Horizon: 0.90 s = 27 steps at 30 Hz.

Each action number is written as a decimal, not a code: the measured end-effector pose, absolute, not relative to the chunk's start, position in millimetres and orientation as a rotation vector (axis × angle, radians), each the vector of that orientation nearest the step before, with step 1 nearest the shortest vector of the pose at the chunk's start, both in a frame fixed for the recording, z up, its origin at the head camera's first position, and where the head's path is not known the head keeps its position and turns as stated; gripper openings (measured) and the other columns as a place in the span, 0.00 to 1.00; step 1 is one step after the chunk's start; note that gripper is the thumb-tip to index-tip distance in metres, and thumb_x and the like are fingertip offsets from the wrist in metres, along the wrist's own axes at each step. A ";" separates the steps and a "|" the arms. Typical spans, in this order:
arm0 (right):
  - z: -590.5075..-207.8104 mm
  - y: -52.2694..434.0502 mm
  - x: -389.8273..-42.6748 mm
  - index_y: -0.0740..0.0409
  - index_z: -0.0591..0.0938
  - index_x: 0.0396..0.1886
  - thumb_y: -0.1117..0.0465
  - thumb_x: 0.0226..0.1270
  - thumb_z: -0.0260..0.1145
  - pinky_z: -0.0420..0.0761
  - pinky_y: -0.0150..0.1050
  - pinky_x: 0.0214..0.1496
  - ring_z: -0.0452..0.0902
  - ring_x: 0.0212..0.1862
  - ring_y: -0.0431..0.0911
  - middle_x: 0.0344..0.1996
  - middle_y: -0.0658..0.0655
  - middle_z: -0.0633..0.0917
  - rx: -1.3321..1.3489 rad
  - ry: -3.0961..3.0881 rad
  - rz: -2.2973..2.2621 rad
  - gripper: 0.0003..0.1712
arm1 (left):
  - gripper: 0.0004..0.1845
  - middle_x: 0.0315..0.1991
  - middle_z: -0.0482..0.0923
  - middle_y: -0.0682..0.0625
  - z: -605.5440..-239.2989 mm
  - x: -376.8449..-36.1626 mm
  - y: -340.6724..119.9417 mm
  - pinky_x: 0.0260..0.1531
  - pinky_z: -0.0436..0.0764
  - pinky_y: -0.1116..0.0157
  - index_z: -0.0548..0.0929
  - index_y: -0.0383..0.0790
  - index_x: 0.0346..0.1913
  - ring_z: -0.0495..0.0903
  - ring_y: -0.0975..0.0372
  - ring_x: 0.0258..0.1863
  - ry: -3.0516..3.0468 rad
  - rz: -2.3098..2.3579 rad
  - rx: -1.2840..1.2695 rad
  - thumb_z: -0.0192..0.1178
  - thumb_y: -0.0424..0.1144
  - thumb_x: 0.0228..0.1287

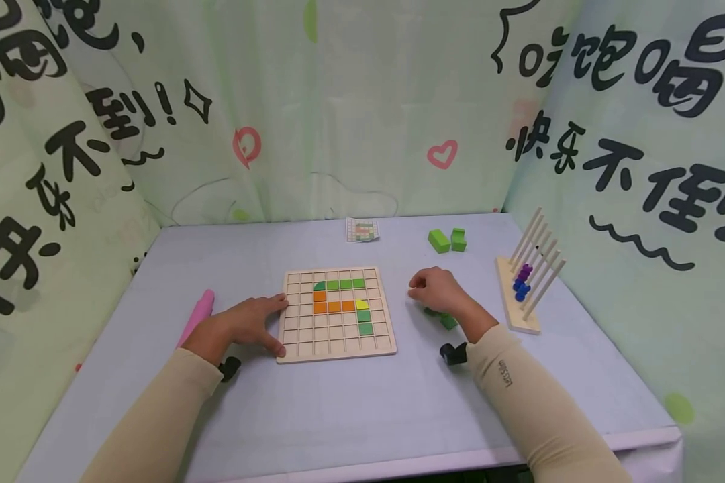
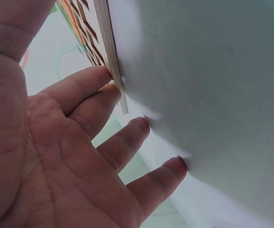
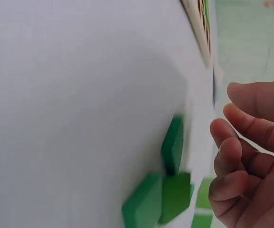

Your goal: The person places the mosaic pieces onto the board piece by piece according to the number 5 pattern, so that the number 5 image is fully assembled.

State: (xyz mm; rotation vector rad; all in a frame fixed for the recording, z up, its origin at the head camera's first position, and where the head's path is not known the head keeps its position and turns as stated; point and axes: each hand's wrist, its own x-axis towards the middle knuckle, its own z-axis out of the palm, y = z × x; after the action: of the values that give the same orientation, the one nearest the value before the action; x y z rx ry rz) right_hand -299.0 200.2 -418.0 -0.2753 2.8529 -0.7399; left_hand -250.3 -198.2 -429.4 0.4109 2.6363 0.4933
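A wooden grid board [image 1: 338, 339] lies flat mid-table, with green, orange and one yellow tile in its upper cells. My left hand [image 1: 270, 326] lies flat with spread fingers against the board's left edge [image 2: 112, 57]; its fingertips [image 2: 106, 76] touch that edge and the table. To the right of the board, my right hand [image 1: 418, 290] hovers with fingers [image 3: 224, 154] loosely curled and nothing visible in them. Just under it, a few green blocks [image 1: 446, 320] [image 3: 167, 190] lie on the table.
Two more green blocks [image 1: 447, 240] and a small pattern card [image 1: 362, 230] lie near the back. A wooden rod rack [image 1: 528, 282] with blue and purple beads stands at the right. At the left lies a pink object [image 1: 196, 315]. Printed curtains enclose the table.
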 end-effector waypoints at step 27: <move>-417.3 236.0 -330.6 0.69 0.80 0.54 0.57 0.74 0.61 0.81 0.59 0.56 0.79 0.50 0.59 0.53 0.71 0.82 0.297 2.831 -0.427 0.19 | 0.59 0.84 0.53 0.45 -430.1 -253.3 -200.0 0.78 0.59 0.43 0.62 0.42 0.81 0.54 0.42 0.81 2.625 0.494 0.405 0.83 0.54 0.48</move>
State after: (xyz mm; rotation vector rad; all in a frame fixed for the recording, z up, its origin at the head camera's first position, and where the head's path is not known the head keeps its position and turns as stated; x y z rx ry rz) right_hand -330.6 236.0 -417.3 0.2975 2.8306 -0.4271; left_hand -253.3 -200.0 -430.1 0.4045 2.6246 0.4939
